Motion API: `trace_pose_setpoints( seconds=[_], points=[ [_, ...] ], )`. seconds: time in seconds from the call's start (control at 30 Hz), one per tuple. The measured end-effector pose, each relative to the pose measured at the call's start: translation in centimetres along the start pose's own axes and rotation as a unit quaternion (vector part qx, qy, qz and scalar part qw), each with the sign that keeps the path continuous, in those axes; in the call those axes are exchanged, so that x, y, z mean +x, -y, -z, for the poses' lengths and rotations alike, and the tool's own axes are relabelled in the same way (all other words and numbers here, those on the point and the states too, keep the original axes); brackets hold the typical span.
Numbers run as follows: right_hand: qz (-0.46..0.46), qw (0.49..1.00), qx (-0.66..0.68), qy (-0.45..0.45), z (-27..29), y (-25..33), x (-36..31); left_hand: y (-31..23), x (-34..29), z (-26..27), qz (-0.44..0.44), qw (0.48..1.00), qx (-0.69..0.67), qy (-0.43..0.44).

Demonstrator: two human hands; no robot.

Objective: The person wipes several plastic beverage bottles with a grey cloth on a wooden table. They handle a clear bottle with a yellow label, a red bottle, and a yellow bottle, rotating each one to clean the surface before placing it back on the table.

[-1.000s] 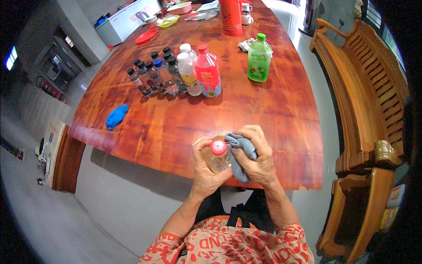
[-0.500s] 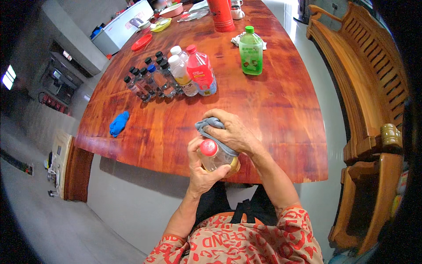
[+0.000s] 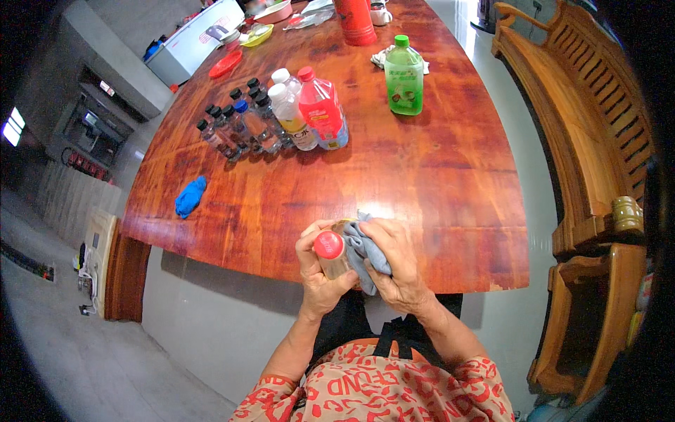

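Near the table's front edge, my left hand (image 3: 318, 278) is wrapped round a clear plastic bottle (image 3: 333, 267) with a red cap, which tilts toward me. A grey-blue cloth (image 3: 366, 259) is bunched in my right hand (image 3: 398, 269). That hand presses the cloth against the bottle's right side. Much of the bottle's body is hidden behind my fingers and the cloth.
On the wooden table (image 3: 450, 183), several small dark-capped bottles (image 3: 232, 130) stand beside white-capped bottles (image 3: 288, 112) and a red-capped pink bottle (image 3: 322, 112). A green bottle (image 3: 404, 81) stands back right, a red thermos (image 3: 355, 24) behind it. A blue cloth (image 3: 190, 197) lies at left.
My right hand has moved down and nearer to me, bringing the cloth from the bottle's far side to its right side. The bottle has turned, and its cap sits slightly lower and further left.
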State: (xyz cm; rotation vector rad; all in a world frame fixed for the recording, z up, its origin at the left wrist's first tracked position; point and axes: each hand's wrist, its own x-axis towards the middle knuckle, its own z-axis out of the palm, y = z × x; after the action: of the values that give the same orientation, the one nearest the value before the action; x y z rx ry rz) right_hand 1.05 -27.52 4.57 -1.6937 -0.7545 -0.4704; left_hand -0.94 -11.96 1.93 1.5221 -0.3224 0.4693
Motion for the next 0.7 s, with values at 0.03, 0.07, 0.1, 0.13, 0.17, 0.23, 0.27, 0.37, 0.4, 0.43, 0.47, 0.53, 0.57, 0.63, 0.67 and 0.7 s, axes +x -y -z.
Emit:
trace_pose_setpoints(
  seconds=[0.03, 0.07, 0.1, 0.13, 0.17, 0.23, 0.27, 0.37, 0.4, 0.43, 0.47, 0.53, 0.57, 0.63, 0.67, 0.7],
  points=[
    [0.002, 1.0, 0.002, 0.009, 0.0, -0.2, 0.6, -0.1, 0.1, 0.2, 0.01, 1.0, -0.011, -0.001],
    [0.003, 1.0, 0.009, 0.027, 0.0, -0.5, 1.4, -0.3, 0.1, 0.3, 0.019, 1.0, -0.021, -0.003],
    [0.003, 0.999, 0.016, 0.045, 0.0, -0.8, 2.2, -0.4, 0.1, 0.4, 0.025, 0.999, -0.025, -0.003],
    [0.003, 0.998, 0.022, 0.063, 0.1, -1.1, 3.0, -0.6, 0.0, 0.4, 0.03, 0.999, -0.028, -0.003],
    [0.006, 0.996, 0.024, 0.086, 0.1, -1.3, 3.8, -0.7, -0.1, 0.6, 0.033, 0.999, -0.03, -0.003],
    [0.011, 0.991, 0.027, 0.13, 0.2, -1.5, 5.2, -0.5, -0.3, 1.0, 0.035, 0.998, -0.044, 0.003],
    [-0.027, 0.988, 0.024, 0.15, -0.1, -1.7, 5.6, -0.3, -0.3, 1.1, 0.036, 0.998, -0.053, 0.009],
    [-0.04, 0.984, 0.037, 0.169, -1.3, -3.6, 6.5, -0.1, -0.1, 1.1, 0.011, 0.999, -0.041, 0.025],
    [-0.082, 0.98, 0.056, 0.171, -1.7, -4.0, 6.7, -0.1, -0.1, 1.0, 0.022, 0.999, -0.048, 0.011],
    [-0.086, 0.988, 0.056, 0.117, -2.2, -3.8, 6.5, -0.2, -0.1, 0.8, 0.033, 0.998, -0.055, -0.004],
    [-0.089, 0.992, 0.055, 0.064, -2.7, -3.4, 6.1, -0.2, 0.0, 0.7, 0.043, 0.997, -0.062, -0.02],
    [-0.105, 0.991, 0.081, -0.017, -2.8, -2.2, 5.0, -0.1, -0.2, 0.7, 0.017, 0.998, -0.045, -0.031],
    [-0.072, 0.995, 0.066, -0.032, -2.9, -1.6, 4.2, 0.1, -0.4, 0.9, 0.003, 0.999, -0.033, -0.038],
    [-0.011, 0.997, 0.03, -0.064, -2.8, -0.5, 2.3, 0.4, -0.7, 1.2, 0.015, 0.997, -0.039, -0.07],
    [-0.003, 0.998, -0.001, -0.06, -3.0, -0.3, 1.1, 0.4, -0.6, 1.4, 0.028, 0.995, -0.056, -0.074],
    [-0.008, 0.998, 0.011, -0.069, -3.1, -0.3, 0.6, 0.5, -0.6, 1.5, 0.04, 0.993, -0.073, -0.078]
  ],
)
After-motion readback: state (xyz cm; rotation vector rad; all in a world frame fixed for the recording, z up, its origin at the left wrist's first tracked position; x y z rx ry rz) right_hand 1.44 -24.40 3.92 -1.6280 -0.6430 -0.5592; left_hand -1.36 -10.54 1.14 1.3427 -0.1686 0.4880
